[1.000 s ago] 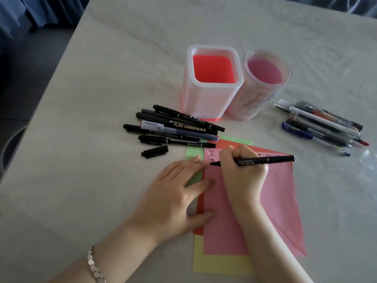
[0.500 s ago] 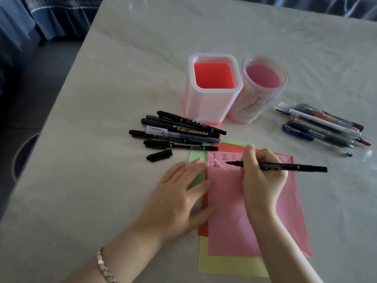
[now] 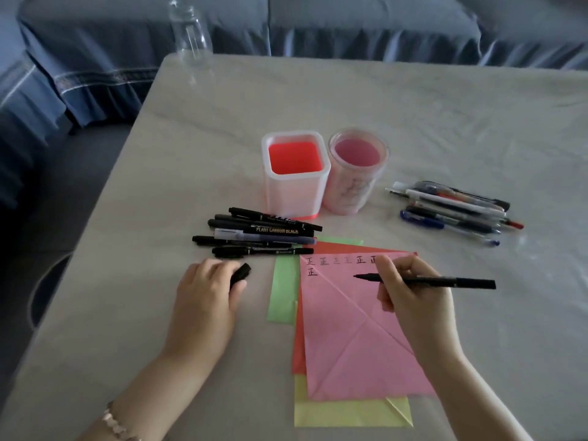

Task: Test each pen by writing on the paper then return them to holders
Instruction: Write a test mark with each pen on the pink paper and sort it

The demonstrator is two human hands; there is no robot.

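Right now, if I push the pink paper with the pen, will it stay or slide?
Probably it slides: the pink paper is a thin loose sheet lying on a red sheet, and the left hand grips the pen cap, not the paper. Lifted, it would likely flop and fold along its visible creases.

I count two holders: one square holder [image 3: 294, 189] and one round holder [image 3: 353, 186] just right of it. Left of and nearer than the square holder lies a pile [image 3: 254, 233] of six pens. My right hand [image 3: 413, 300] grips a seventh pen [image 3: 445, 281], and my left hand [image 3: 203, 297] pinches one cap [image 3: 240, 273]. Nearer me than the square holder lie four sheets: green [image 3: 283, 291], red [image 3: 331, 248], pink [image 3: 346, 338], yellow [image 3: 346, 412]. Well right of it, the heap [image 3: 451, 208] overlaps too much to count. Beyond it stands one bottle [image 3: 191, 33].
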